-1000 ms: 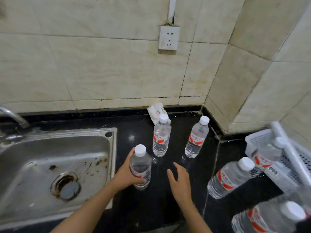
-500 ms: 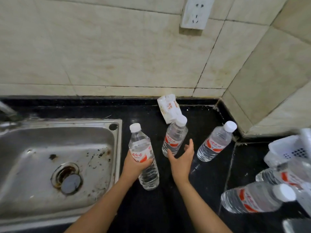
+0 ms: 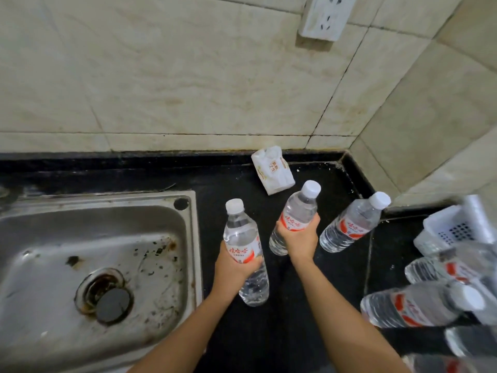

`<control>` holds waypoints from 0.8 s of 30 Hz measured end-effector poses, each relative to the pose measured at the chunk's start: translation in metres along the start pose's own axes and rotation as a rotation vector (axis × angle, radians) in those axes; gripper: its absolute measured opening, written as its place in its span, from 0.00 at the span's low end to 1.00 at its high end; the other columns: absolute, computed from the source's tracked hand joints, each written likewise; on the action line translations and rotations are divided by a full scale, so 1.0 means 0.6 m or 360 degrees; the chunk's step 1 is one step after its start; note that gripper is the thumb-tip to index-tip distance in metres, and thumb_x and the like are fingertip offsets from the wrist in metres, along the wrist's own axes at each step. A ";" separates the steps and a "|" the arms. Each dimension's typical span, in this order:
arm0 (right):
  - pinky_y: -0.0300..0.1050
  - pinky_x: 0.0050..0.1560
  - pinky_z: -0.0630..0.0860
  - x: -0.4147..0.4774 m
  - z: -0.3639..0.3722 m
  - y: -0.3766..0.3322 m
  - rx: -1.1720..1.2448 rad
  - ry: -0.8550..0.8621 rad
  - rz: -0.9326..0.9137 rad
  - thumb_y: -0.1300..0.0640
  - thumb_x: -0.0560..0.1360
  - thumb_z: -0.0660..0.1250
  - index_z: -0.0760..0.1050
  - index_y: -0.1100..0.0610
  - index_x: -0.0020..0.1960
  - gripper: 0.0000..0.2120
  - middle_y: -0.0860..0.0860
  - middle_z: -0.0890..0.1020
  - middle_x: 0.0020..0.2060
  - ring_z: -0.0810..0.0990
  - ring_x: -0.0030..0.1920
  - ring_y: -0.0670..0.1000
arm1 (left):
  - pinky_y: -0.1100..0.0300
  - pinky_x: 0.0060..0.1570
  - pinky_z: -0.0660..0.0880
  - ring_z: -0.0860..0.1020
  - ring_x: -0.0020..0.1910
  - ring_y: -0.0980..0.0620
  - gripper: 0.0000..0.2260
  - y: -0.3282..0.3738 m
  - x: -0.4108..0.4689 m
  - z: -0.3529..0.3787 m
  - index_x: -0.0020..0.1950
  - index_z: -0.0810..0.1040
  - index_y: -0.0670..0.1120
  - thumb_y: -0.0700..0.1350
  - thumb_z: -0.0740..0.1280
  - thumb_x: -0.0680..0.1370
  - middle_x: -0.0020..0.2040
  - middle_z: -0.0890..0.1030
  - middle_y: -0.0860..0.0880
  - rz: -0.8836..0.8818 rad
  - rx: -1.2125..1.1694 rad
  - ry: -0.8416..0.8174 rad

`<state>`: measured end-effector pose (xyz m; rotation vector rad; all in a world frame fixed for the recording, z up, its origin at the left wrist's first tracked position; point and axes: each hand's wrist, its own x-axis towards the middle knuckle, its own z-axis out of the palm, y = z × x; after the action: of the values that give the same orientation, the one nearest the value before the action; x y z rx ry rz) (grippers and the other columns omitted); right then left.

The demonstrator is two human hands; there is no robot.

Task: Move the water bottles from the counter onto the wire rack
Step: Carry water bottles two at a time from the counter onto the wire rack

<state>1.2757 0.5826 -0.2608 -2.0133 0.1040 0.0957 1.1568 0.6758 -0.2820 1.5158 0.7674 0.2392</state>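
Observation:
My left hand (image 3: 234,267) grips a clear water bottle (image 3: 243,242) with a white cap and red-and-white label, just right of the sink. My right hand (image 3: 301,239) grips a second bottle (image 3: 297,211) round its label, a little farther back. A third bottle (image 3: 352,223) stands free on the black counter (image 3: 290,319) near the corner. At the right edge several more bottles (image 3: 411,305) lie on their sides, blurred, by the white perforated rack (image 3: 446,227).
A stained steel sink (image 3: 88,265) with a dark drain plug fills the left. A small white packet (image 3: 273,173) leans against the tiled back wall. A wall socket (image 3: 325,17) sits above. The tiled side wall closes the right corner.
My right hand, open a second ago, has reached forward and closed round the middle bottle. My left hand keeps hold of its bottle. The view has tipped downward and moved closer.

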 end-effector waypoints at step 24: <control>0.48 0.47 0.77 -0.347 -0.248 0.186 0.0112 0.0660 0.0377 0.54 0.55 0.74 0.67 0.51 0.55 0.30 0.46 0.79 0.43 0.79 0.43 0.50 | 0.57 0.48 0.69 0.74 0.48 0.49 0.28 0.014 -0.182 0.073 0.60 0.68 0.44 0.39 0.76 0.63 0.53 0.77 0.44 0.0337 0.0430 -0.0834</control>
<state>1.0589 0.4069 -0.2730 -1.9177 0.6013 -0.1753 1.1028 0.5770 -0.2465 1.8128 0.2252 -0.1126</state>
